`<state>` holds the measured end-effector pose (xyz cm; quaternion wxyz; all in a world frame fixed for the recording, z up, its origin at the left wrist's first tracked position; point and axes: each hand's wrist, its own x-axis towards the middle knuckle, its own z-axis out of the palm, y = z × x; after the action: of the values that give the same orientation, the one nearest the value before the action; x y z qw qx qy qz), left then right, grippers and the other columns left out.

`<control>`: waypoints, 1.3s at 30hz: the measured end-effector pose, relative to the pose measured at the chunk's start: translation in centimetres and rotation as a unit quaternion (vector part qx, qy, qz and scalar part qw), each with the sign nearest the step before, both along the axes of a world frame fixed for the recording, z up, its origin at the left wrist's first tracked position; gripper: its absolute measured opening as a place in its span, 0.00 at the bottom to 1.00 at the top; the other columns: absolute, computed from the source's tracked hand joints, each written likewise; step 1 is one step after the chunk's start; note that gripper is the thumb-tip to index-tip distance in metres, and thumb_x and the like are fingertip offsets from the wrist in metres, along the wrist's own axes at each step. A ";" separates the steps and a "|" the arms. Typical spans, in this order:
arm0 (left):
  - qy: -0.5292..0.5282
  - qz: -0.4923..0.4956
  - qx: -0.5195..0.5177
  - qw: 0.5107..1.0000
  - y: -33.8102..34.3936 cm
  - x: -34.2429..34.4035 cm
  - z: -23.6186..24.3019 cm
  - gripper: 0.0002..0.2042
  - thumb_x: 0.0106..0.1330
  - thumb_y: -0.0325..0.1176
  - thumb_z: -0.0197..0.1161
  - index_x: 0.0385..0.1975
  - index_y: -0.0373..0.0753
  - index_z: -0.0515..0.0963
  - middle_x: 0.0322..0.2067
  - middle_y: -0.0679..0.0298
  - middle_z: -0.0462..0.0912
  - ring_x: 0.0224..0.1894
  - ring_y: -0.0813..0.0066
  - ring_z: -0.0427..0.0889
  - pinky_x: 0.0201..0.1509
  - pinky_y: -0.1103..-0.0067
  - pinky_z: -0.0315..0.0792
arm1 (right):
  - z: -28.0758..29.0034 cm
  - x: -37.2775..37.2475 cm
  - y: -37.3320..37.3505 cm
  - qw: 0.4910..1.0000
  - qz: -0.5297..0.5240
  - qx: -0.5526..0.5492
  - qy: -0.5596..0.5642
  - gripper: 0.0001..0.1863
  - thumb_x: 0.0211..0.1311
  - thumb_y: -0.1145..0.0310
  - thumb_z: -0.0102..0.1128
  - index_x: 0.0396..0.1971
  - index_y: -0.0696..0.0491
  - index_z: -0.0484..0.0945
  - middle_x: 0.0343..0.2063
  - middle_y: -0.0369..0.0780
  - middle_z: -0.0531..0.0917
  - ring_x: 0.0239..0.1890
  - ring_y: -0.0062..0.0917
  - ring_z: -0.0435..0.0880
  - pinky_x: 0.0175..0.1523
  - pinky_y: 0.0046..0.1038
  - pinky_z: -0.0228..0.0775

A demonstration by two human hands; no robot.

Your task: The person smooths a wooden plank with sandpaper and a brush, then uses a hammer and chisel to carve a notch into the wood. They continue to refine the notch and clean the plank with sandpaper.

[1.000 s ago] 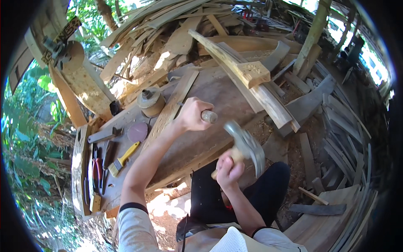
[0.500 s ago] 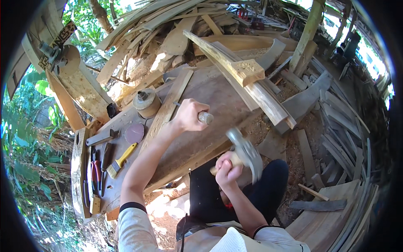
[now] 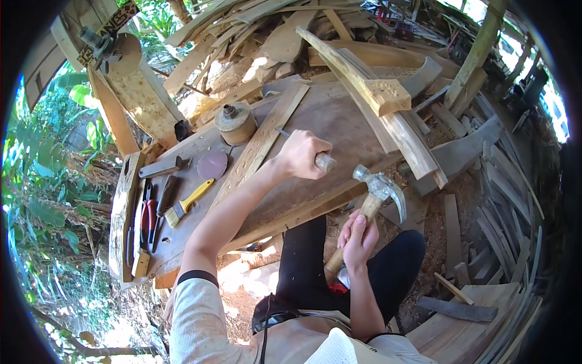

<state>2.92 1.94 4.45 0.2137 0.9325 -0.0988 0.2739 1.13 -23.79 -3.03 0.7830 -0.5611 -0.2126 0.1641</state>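
Observation:
My left hand (image 3: 303,155) is closed round a chisel (image 3: 325,162); the butt of its wooden handle sticks out toward the right, and its thin blade reaches left to a long, narrow board (image 3: 257,148). Whether the blade tip touches the board, I cannot tell. My right hand (image 3: 359,238) grips the wooden handle of a claw hammer (image 3: 381,187). The hammer's striking face points up and left, a short gap from the chisel's butt, with the claw to the right. The board lies across the wooden workbench (image 3: 291,200).
On the bench's left lie a yellow-handled brush (image 3: 191,201), red-handled pliers (image 3: 148,219), a round disc (image 3: 212,164) and a wooden block (image 3: 160,168). A cylindrical tool with a metal top (image 3: 236,124) stands beyond. Thick timbers (image 3: 391,97) rest at the right.
The hammer, blurred before, has tilted so its head now stands above my right hand, nearer the chisel's butt. My left hand keeps its hold. The whole view has shifted, moving the scene rightward.

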 end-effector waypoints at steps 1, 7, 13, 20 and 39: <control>0.001 0.000 0.004 1.000 0.1 0.0 0.0 0.07 0.39 0.32 0.62 0.14 0.40 0.72 0.13 0.56 0.73 0.18 0.51 0.75 0.23 0.66 0.67 | 0.1 0.2 -0.3 1.000 0.001 -0.002 -0.003 0.16 0.79 0.57 0.43 0.39 0.56 0.67 0.17 0.33 0.67 0.11 0.14 0.64 0.16 0.19 0.59; 0.036 -0.006 0.034 0.999 0.6 -0.2 -0.1 0.08 0.40 0.33 0.62 0.14 0.39 0.70 0.14 0.55 0.74 0.19 0.50 0.75 0.23 0.64 0.67 | 0.9 0.3 -0.4 1.000 -0.009 0.026 -0.009 0.13 0.78 0.60 0.45 0.39 0.55 0.69 0.17 0.31 0.68 0.13 0.10 0.64 0.17 0.17 0.59; -0.034 -0.039 -0.062 0.997 2.3 0.1 1.6 0.09 0.42 0.33 0.61 0.13 0.37 0.67 0.11 0.60 0.68 0.14 0.63 0.70 0.21 0.70 0.65 | 0.4 0.0 -0.3 1.000 -0.001 0.018 0.009 0.13 0.78 0.59 0.45 0.40 0.55 0.69 0.17 0.31 0.68 0.14 0.11 0.64 0.17 0.17 0.59; -0.245 0.168 -0.392 0.871 6.8 -1.4 3.5 0.06 0.51 0.27 0.58 0.15 0.37 0.72 0.13 0.70 0.69 0.15 0.83 0.66 0.19 0.81 0.55 | 0.2 -0.4 0.5 1.000 0.017 0.003 0.000 0.15 0.79 0.58 0.42 0.40 0.55 0.67 0.17 0.33 0.67 0.12 0.13 0.64 0.16 0.18 0.60; -0.059 0.087 -0.236 0.966 6.2 -1.5 3.7 0.08 0.46 0.30 0.62 0.15 0.35 0.70 0.12 0.71 0.66 0.19 0.83 0.65 0.22 0.78 0.58 | 0.4 -0.3 0.8 0.999 0.005 -0.005 -0.037 0.19 0.79 0.53 0.40 0.41 0.56 0.66 0.18 0.35 0.68 0.12 0.16 0.64 0.16 0.19 0.60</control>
<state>1.40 8.10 8.15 0.3969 0.8431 0.0375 0.3610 0.80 -23.01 -2.58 0.7710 -0.5697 -0.2431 0.1478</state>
